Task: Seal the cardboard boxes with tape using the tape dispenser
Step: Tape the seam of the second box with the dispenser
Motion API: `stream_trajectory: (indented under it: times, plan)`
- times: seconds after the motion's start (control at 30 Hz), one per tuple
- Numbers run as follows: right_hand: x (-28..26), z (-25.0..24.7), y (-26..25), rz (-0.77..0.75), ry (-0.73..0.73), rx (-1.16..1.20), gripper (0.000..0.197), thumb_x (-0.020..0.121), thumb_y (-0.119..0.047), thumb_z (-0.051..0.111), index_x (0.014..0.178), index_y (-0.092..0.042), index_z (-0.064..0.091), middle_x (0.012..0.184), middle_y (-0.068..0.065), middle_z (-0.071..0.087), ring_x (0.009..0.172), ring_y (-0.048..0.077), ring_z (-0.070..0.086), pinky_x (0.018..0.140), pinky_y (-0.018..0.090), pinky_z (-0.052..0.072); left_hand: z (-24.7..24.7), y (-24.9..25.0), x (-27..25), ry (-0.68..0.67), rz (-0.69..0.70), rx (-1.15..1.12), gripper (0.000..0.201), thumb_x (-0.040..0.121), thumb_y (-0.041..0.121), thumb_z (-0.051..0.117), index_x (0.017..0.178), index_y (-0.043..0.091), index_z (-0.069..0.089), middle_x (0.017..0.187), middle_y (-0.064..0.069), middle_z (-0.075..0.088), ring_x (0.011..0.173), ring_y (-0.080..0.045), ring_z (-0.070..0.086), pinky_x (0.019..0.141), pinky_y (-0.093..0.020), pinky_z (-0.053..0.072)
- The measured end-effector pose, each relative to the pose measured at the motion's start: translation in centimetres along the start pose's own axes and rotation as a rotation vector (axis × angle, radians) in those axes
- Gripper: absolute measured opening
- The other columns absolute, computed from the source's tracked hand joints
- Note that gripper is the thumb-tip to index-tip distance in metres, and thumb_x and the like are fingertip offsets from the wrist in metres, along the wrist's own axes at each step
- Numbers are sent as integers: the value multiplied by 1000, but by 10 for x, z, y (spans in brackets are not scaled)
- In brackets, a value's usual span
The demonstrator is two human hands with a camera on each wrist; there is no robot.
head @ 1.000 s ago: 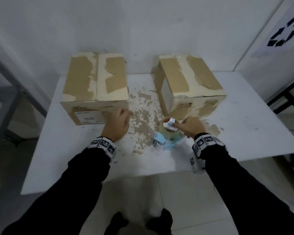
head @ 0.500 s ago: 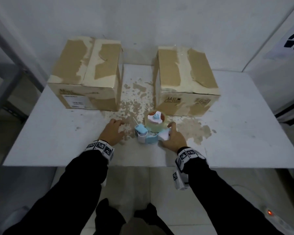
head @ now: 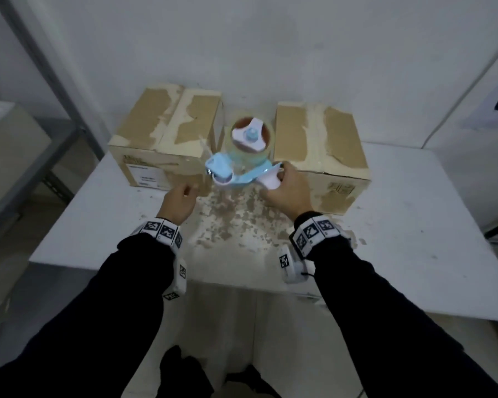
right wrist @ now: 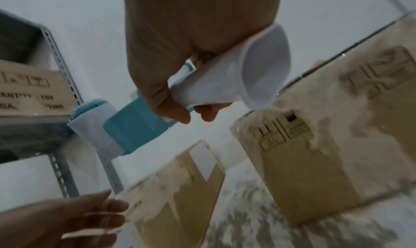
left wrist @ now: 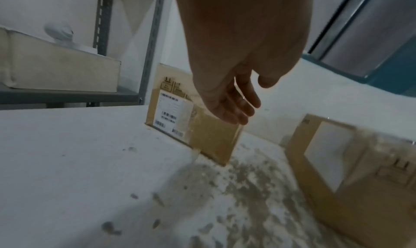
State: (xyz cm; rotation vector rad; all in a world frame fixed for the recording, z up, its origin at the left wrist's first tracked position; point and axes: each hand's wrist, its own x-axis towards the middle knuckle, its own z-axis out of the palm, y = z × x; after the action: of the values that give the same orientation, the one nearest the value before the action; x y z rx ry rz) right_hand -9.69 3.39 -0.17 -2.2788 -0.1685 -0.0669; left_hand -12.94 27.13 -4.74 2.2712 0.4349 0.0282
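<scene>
The left hand (head: 178,203) hangs empty over the desk (head: 414,239), fingers loosely extended. The right hand (head: 289,190) grips the white handle of the dispenser (head: 242,159), held in the air between the left box (head: 167,145) and right box (head: 319,145) standing farther back.

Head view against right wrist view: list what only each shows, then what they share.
Only the head view shows the clear tape roll on its white hub, both boxes' torn top flaps and the black sleeves. Only the right wrist view shows the right hand's fingers curled round the white handle. Both show the blue and white tape dispenser, two brown cardboard boxes and the left hand.
</scene>
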Motion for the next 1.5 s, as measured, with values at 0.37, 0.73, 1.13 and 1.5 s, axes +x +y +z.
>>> stream_trajectory:
  times: [0.37,0.73,1.13,1.5]
  plan:
    - [16,-81,-7,-18,331,217,49,63,-12,74,108,-13,55,80,-11,61,73,12,60,62,30,51,-8,134,-6,-563,-163,-1106,68,88,64,35,119,6,51,112,-15,65,96,-24,67,72,-27,59]
    - [30,-116,33,90,527,241,61,64,-11,74,118,-20,48,93,-1,64,83,24,64,75,42,55,40,191,15,-744,-74,-1116,23,89,1,53,110,8,61,89,0,73,73,-3,68,65,-12,54]
    - [94,-127,60,187,598,453,56,61,-24,78,114,-22,61,90,-7,66,80,21,66,71,51,58,70,257,119,-771,-241,-792,12,86,-1,51,82,8,58,73,-1,57,57,-6,51,53,-12,47]
    - [143,-133,59,113,442,386,61,75,-11,77,108,-23,28,91,2,62,73,32,66,50,29,56,112,294,193,-708,-194,-493,22,91,5,52,79,24,57,77,7,58,67,-4,58,70,-25,47]
